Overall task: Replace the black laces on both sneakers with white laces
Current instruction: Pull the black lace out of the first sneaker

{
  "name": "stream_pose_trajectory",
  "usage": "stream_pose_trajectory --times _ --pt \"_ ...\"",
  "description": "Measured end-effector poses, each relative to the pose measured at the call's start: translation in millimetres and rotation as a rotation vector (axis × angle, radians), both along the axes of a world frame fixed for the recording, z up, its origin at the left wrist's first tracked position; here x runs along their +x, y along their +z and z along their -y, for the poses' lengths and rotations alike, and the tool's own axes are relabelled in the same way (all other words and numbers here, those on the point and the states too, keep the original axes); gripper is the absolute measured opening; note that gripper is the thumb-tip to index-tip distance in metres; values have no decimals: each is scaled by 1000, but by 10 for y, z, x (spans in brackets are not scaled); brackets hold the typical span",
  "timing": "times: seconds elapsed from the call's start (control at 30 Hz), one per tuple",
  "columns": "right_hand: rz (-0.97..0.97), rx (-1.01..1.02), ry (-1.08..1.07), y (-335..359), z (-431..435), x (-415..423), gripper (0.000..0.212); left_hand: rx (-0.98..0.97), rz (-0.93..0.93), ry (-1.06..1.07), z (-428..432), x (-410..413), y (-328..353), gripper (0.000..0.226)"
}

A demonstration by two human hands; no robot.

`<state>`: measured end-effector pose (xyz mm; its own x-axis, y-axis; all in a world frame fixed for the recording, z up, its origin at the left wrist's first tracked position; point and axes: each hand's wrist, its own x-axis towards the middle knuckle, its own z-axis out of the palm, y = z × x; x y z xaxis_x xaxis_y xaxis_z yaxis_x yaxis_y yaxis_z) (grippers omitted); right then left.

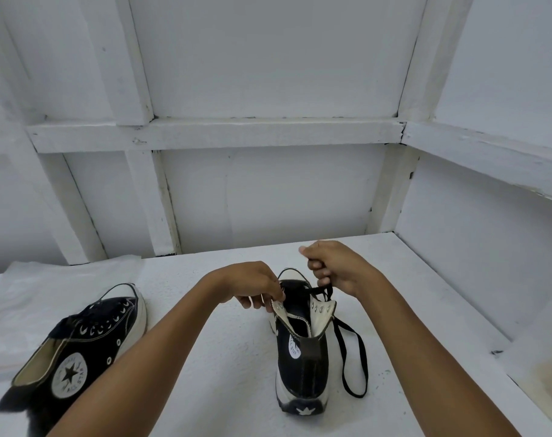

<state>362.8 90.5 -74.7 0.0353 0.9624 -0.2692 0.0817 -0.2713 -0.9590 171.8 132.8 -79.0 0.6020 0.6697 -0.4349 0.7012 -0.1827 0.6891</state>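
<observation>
A black high-top sneaker (299, 357) stands upright on the white table, heel toward me, its upper flaps spread apart. My left hand (252, 287) pinches the left eyelet flap near the top. My right hand (334, 268) is raised above the shoe, fingers closed on a black lace (351, 351) that runs from the lower eyelets and hangs in a long loop down the shoe's right side. A second black sneaker (85, 342) lies on its side at the left, still threaded with black lace. No white laces are visible.
A clear plastic bag (47, 288) lies flat behind and under the left sneaker. White panelled walls (268, 190) close in the table at the back and right. A pale block (545, 373) sits at the right edge.
</observation>
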Motion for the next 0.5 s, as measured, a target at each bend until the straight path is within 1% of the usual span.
stream_pose_trajectory --times 0.07,0.13,0.2,0.23,0.33,0.4,0.47,0.5 --pt "233 -1 62 -20 24 0 24 5 -5 -2 3 1 2 22" --pt "458 -19 170 -24 44 -21 15 7 -6 3 7 5 6 21" --pt "608 -47 276 -31 51 -63 10 10 -8 7 10 12 11 20" --pt "649 -48 298 -43 43 -80 8 14 -9 7 14 14 13 20" --pt "644 -29 280 -57 21 -115 5 15 -8 8 22 8 15 21" --pt "588 -27 227 -45 12 -120 5 18 -11 12 27 1 15 21" --pt "436 -19 141 -33 -5 -99 8 24 -11 12 28 -3 13 20" --pt "313 -17 97 -30 -19 -77 13 25 -11 12 28 -4 13 19"
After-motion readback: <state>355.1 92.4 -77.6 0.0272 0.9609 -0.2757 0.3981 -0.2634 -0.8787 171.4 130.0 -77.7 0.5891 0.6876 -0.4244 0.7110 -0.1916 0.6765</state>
